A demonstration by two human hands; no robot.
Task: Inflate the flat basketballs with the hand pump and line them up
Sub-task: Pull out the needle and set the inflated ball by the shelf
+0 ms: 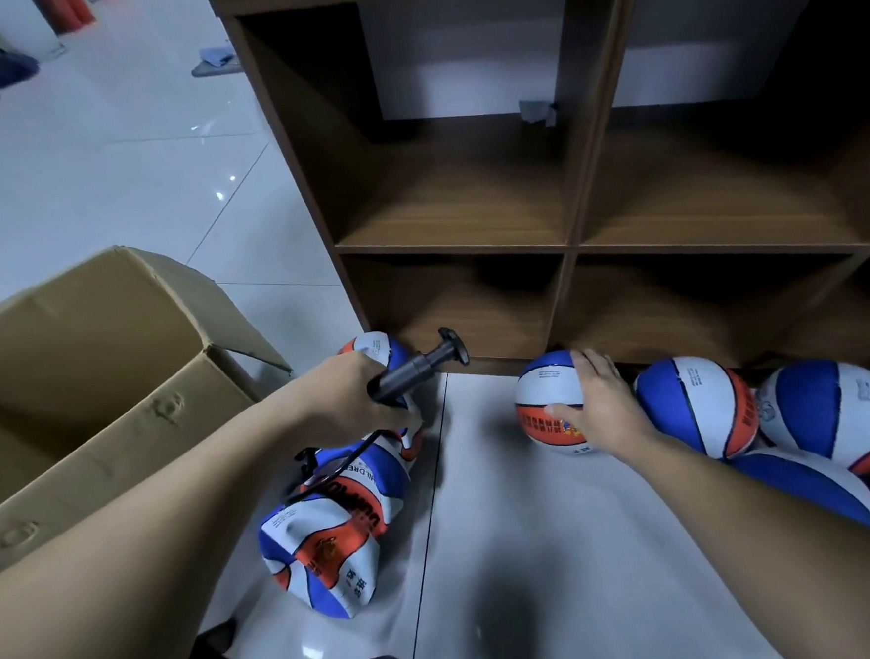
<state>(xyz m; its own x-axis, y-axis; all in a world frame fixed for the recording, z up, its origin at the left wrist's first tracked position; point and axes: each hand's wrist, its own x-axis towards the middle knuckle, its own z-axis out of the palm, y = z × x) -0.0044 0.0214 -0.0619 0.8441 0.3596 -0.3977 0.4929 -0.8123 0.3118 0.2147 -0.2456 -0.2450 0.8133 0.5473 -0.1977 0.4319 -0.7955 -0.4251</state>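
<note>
My left hand [347, 397] grips the barrel of a black hand pump [417, 367], its T-handle pointing up and right and its hose hanging down. Under that hand lies a pile of flat, crumpled blue, white and orange basketballs [334, 532]. My right hand [600, 402] rests with spread fingers on a round inflated basketball [546, 398] on the floor in front of the shelf. To its right stand two more inflated balls [695, 403] [830, 409], touching each other, and part of another ball [804, 483] shows below them.
A brown wooden cubby shelf [571, 247] with open compartments stands right behind the balls. An open cardboard box [86, 384] sits at the left. The floor is glossy white tile [541, 553]. Dark clothes lie on the floor at the far top left.
</note>
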